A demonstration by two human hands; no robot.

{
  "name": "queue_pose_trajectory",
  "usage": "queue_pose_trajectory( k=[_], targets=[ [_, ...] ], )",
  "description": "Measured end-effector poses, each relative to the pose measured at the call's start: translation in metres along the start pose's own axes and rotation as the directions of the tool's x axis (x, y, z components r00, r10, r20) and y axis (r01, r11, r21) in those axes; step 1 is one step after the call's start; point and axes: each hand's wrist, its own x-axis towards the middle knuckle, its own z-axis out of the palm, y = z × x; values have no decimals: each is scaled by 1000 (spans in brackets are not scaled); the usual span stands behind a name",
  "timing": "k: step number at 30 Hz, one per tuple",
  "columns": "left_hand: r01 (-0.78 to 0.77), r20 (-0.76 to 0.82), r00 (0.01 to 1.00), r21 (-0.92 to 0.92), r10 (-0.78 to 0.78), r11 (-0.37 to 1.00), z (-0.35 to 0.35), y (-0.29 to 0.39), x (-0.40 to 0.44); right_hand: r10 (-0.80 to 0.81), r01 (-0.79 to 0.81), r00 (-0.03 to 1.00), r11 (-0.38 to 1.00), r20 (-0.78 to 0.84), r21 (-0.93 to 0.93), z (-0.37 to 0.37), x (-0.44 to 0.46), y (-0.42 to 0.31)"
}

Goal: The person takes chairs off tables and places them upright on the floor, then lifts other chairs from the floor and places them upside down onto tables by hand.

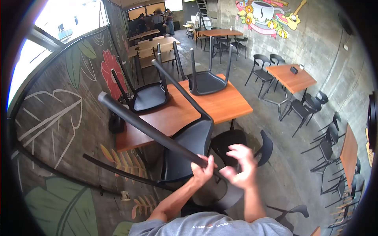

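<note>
My left hand (202, 169) is wrapped around a leg of a black chair (188, 147), close to where the leg meets the frame. That chair is tilted on its side in front of me, its legs pointing up and to the left, over the near end of a wooden table (232, 103). Just right of it, my right hand (242, 167) is raised with its fingers spread and slightly blurred, holding nothing. Two more black chairs, one by the wall (149, 97) and another farther right (207, 82), rest upside down on the tabletop with their legs up.
Black chairs (229, 143) stand on the floor beside the table. A second wooden table (291, 76) with chairs is to the right, and another (348, 153) lies along the right wall. A painted wall (51, 118) runs close on my left. Several people (157, 19) are at the back.
</note>
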Motion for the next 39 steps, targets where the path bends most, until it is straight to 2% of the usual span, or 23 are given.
queue_pose_trajectory(
  k=[1,2,3,5,7,8,9,10,11,12,13,15,16,17,19,20,24,26,29,33,36,37,39],
  targets=[
    [27,-46,999,-47,-29,999,4,10,3,42,-58,993,988,-107,-145,-33,-16,18],
    [34,-73,996,-118,-43,992,8,24,9,270,-294,927,954,-260,-59,-61,-36,33],
    [34,-96,994,-191,-53,981,12,38,11,334,-394,852,916,-404,-74,-90,-66,72],
    [33,-145,986,-300,-80,953,20,53,4,647,-629,595,744,-477,225,-152,-131,134],
    [10,-207,973,-422,-107,906,29,64,-11,936,-795,285,351,-206,494,-185,-176,152],
    [17,-224,966,-450,-132,893,35,70,-18,956,-736,289,252,-46,629,-184,-238,175],
    [24,-245,957,-475,-158,880,40,77,-27,944,-669,307,125,119,733,-177,-266,177],
    [66,-228,951,-507,-208,859,45,85,-36,945,-676,304,121,125,727,-181,-283,189],
    [79,-197,950,-600,-243,796,46,88,-43,785,-745,409,-6,465,667,-169,-272,166],
    [144,-166,929,-662,-331,736,47,89,-49,509,-821,442,-101,738,561,-155,-255,135],
    [206,-131,898,-719,-421,664,46,88,-56,159,-893,400,-152,902,423,-149,-245,110],
    [304,-94,801,-786,-591,538,41,90,-58,2,-894,446,-42,895,445,-160,-239,80],
    [294,-79,778,-831,-623,472,32,82,-64,48,-811,493,-336,869,479,-169,-223,49],
    [279,-56,761,-871,-646,404,22,68,-67,50,-811,487,-343,872,473,-171,-229,47],
    [268,38,816,-909,-577,320,-2,47,-85,-50,-773,471,-504,881,385,-170,-233,52],
    [242,38,822,-926,-568,289,-5,46,-94,-108,-678,457,-685,883,267,-163,-231,46],
    [105,-54,773,-972,-632,211,-32,39,-123,-276,-707,431,-695,859,132,-144,-223,56],
    [41,-102,778,-976,-620,212,-45,37,-131,-276,-813,283,-577,919,77,-137,-205,54],
    [-8,-137,802,-976,-581,220,-63,36,-141,-304,-858,255,-508,918,71,-125,-183,56],
    [-78,-202,790,-970,-579,232,-77,33,-157,-326,-934,144,-357,934,19,-113,-155,57],
    [-126,-298,644,-950,-705,286,-81,34,-161,-342,-970,52,-240,938,-34,-96,-139,54],
    [-138,-308,645,-947,-700,289,-81,37,-160,-341,-979,25,-198,940,-46,-90,-133,53],
    [-38,-337,485,-930,-807,366,-78,47,-156,-333,-991,-26,-112,942,-67,-77,-121,53]
  ],
)
